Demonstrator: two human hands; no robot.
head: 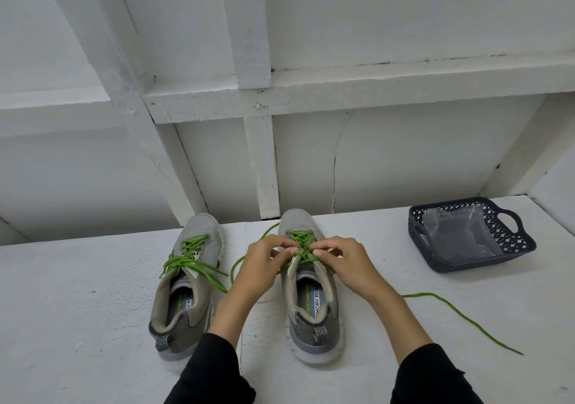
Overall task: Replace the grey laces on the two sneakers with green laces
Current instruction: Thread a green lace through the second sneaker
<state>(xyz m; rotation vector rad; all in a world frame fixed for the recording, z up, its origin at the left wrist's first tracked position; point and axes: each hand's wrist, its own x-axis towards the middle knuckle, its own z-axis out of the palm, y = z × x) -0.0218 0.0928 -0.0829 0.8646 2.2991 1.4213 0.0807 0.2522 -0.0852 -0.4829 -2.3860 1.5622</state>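
Hands work at the right grey mesh sneaker (pixel 311 294) on the white desk (pixel 77 294): left hand (pixel 264 263) and right hand (pixel 345 263), fingers curled, both pinch its bright green cord lace (pixel 300 241) over the eyelets, loose ends trailing both sides.

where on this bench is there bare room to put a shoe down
Bare patches: the bench left of the left shoe, and the near strip right of the right shoe, below the trailing lace. The stretch between that shoe and the basket is also bare. It is crowded between the shoes, where both hands work the lace.
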